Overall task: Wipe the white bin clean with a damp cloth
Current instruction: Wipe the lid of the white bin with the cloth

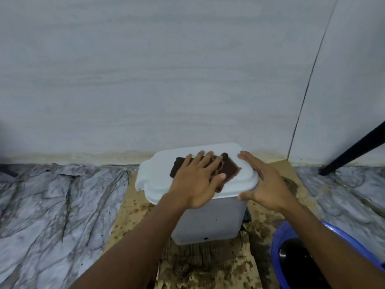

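The white bin (208, 224) stands on cardboard (133, 209) by the wall, its lid running left to right. Your left hand (198, 180) presses the brown cloth (230, 168) flat-fingered; bare lid lies to its left. Your right hand (265, 185), fingers straight, braces the right end.

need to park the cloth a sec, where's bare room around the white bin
Free: the marble floor left of the white bin, between cardboard and wall; a smaller floor patch right, between black pole and blue basin. Crowded: the bin's lid, under the cloth, left hand and right hand.
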Demonstrator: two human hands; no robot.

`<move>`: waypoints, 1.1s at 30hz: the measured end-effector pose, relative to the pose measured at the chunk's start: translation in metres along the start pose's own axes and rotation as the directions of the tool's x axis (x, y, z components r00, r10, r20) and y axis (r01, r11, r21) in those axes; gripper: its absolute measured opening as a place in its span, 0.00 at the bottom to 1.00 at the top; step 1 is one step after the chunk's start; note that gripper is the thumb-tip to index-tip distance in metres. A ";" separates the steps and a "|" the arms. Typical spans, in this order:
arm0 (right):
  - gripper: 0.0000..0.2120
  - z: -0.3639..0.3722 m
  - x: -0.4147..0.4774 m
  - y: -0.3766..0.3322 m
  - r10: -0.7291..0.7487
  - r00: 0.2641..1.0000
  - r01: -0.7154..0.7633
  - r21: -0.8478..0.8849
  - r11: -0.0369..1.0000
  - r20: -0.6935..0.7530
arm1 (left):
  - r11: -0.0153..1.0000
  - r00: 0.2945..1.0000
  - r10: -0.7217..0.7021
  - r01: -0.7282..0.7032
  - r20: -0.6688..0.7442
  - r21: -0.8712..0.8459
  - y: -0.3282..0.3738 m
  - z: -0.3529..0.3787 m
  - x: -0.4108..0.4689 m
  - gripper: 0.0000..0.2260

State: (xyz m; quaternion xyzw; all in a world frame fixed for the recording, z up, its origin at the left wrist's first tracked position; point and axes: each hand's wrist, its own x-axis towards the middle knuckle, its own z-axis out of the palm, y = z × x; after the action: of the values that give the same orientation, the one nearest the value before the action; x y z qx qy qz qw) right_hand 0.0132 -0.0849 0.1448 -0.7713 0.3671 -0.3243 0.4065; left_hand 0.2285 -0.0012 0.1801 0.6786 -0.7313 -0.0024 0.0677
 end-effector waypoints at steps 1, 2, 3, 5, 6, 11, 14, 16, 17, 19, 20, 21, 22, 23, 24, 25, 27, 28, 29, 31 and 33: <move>0.53 0.000 0.000 -0.001 0.002 1.000 -0.002 -0.007 1.000 0.001 | 0.999 0.999 -0.023 0.024 0.030 -0.032 -0.009 -0.004 0.006 0.27; 0.53 0.000 -0.001 -0.001 0.005 1.000 -0.005 -0.014 1.000 0.002 | 0.996 0.996 -0.073 0.075 0.043 -0.048 -0.021 -0.008 0.010 0.27; 0.53 0.000 -0.001 -0.002 0.008 1.000 -0.008 -0.018 1.000 0.002 | 0.989 0.989 -0.141 0.143 0.041 -0.044 -0.037 -0.010 0.009 0.27; 0.53 0.001 -0.001 -0.002 0.006 1.000 -0.006 -0.017 1.000 0.001 | 0.954 0.954 -0.298 0.298 0.016 -0.014 -0.065 -0.011 0.002 0.27; 0.54 0.002 -0.002 -0.002 0.004 1.000 -0.004 -0.018 1.000 0.000 | 0.930 0.929 -0.369 0.369 0.011 -0.001 -0.073 -0.010 -0.004 0.28; 0.54 0.002 -0.003 -0.002 0.002 1.000 -0.002 -0.051 0.999 -0.011 | 0.874 0.874 -0.485 0.485 0.018 0.021 -0.047 -0.007 0.008 0.28; 0.51 -0.001 -0.003 -0.003 0.000 1.000 -0.001 -0.058 0.998 -0.016 | 0.936 0.936 -0.350 0.351 0.044 -0.009 -0.012 -0.005 0.036 0.28; 0.44 -0.002 -0.003 -0.002 -0.006 1.000 0.006 -0.030 1.000 -0.028 | 0.974 0.973 -0.224 0.226 0.064 -0.022 0.007 -0.003 0.039 0.28; 0.39 -0.002 -0.002 -0.001 -0.008 0.999 0.007 -0.010 1.000 -0.035 | 0.986 0.985 -0.162 0.164 0.060 -0.028 0.012 -0.001 0.034 0.28; 0.32 0.000 0.000 -0.004 0.004 0.998 -0.002 0.019 1.000 -0.057 | 0.998 0.998 -0.057 0.057 0.019 -0.039 0.012 0.001 0.010 0.27; 0.30 0.001 0.002 -0.006 0.010 0.998 -0.009 0.011 1.000 -0.069 | 0.999 1.000 -0.015 0.014 -0.010 -0.036 0.006 0.003 -0.004 0.27; 0.29 0.002 0.003 -0.008 0.017 0.997 -0.018 -0.014 1.000 -0.078 | 1.000 0.999 0.020 -0.021 -0.036 -0.018 -0.002 0.005 -0.017 0.27; 0.29 0.003 0.005 -0.011 0.025 0.996 -0.029 -0.049 0.998 -0.084 | 0.999 0.997 0.046 -0.045 -0.061 0.007 -0.013 0.007 -0.030 0.27; 0.28 0.003 0.006 -0.013 0.032 0.995 -0.040 -0.083 0.996 -0.091 | 0.998 0.994 0.058 -0.056 -0.091 0.028 -0.026 0.009 -0.042 0.28; 0.28 0.003 0.009 -0.015 0.040 0.995 -0.050 -0.109 0.993 -0.095 | 0.998 0.991 0.056 -0.050 -0.126 0.045 -0.039 0.011 -0.051 0.28; 0.28 0.003 0.011 -0.016 0.049 0.994 -0.062 -0.133 0.989 -0.095 | 0.998 0.987 0.042 -0.033 -0.154 0.062 -0.051 0.013 -0.059 0.28; 0.27 0.005 0.020 -0.019 0.072 0.995 -0.084 -0.191 0.978 -0.069 | 0.995 0.985 0.015 0.002 -0.174 0.098 -0.068 0.014 -0.070 0.30; 0.27 0.007 0.027 -0.020 0.088 0.995 -0.097 -0.220 0.971 -0.050 | 0.993 0.985 0.017 0.004 -0.172 0.121 -0.071 0.015 -0.072 0.31; 0.26 0.009 0.036 -0.022 0.107 0.994 -0.112 -0.246 0.963 -0.033 | 0.989 0.985 0.027 -0.002 -0.169 0.146 -0.071 0.017 -0.072 0.31; 0.25 0.013 0.053 -0.027 0.145 0.989 -0.142 -0.296 0.945 -0.011 | 0.984 0.983 0.036 -0.004 -0.178 0.176 -0.065 0.019 -0.070 0.32; 0.26 0.015 0.067 -0.030 0.187 0.982 -0.182 -0.305 0.935 -0.015 | 0.984 0.981 0.023 0.011 -0.193 0.175 -0.062 0.021 -0.067 0.33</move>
State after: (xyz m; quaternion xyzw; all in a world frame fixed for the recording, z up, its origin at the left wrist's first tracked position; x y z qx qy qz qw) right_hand 0.0689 -0.1231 0.1771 -0.7891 0.4806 -0.2188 0.3137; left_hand 0.2926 0.0583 0.1470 0.6768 -0.7206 0.1284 0.0785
